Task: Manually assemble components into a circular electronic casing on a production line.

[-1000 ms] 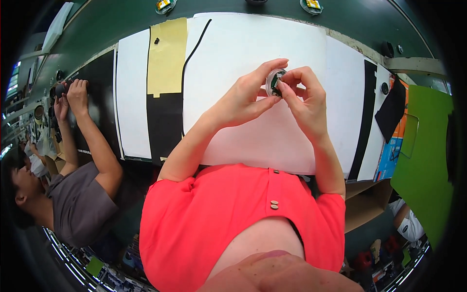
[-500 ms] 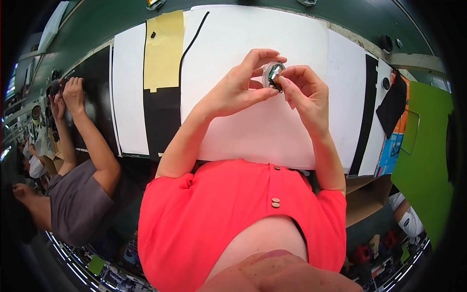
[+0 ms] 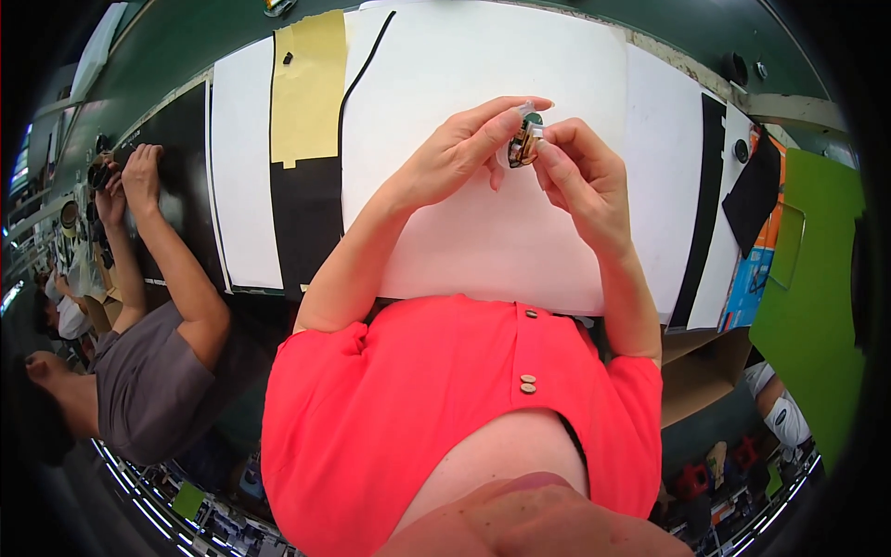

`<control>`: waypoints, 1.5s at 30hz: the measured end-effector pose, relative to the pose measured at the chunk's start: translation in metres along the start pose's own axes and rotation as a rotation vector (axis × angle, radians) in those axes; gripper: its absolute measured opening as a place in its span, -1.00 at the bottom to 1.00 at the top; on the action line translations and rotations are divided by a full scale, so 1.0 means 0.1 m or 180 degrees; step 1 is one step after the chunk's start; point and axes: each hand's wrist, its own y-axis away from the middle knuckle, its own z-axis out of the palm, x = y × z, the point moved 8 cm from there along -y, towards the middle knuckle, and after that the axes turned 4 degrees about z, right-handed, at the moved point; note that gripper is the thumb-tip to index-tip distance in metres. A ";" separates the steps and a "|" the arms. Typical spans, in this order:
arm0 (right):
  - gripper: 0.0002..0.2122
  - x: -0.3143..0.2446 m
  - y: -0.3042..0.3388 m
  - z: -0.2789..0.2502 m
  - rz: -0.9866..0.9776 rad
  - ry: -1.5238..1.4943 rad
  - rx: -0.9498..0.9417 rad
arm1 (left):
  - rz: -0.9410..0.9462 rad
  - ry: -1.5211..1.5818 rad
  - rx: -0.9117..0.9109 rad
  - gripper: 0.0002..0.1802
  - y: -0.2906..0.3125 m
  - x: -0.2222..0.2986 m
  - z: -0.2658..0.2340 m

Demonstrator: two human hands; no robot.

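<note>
- the left hand point(image 3: 459, 153) of the person comes from the near left side; its fingers are bent, half closed, and they have hold of a small round device point(image 3: 523, 147).
- this device is lifted over the white sheet, a little to the right of its middle, between the two hands; it has a clear, shiny shell like plastic, a piece of green board, and shiny copper-coloured parts; the finest details are too small for me to tell.
- the right hand point(image 3: 587, 176) has its thumb and first finger nearly together, pinching at the right edge of the device; its other fingers are curled.
- under the hands lies the white sheet point(image 3: 483, 65), smooth and matt, on a dark green table point(image 3: 650, 19).
- to the left i see a yellow sheet point(image 3: 311, 102), flat like paper, with a small black piece point(image 3: 288, 58) on it; nearer than this lies a black panel point(image 3: 306, 213).
- to the right there is a straight black band point(image 3: 698, 200), then a round black disc point(image 3: 741, 150) and a limp black sheet point(image 3: 754, 190), just beside a smooth green board point(image 3: 807, 251).
- at far left, a co-worker's hands point(image 3: 142, 181) are busy with a dark round thing point(image 3: 100, 173).
</note>
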 end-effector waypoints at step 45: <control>-0.85 0.08 0.01 0.07 -0.0198 0.0857 0.0181 | -0.0088 -0.0596 0.0283 -0.28 0.03 -0.05 0.13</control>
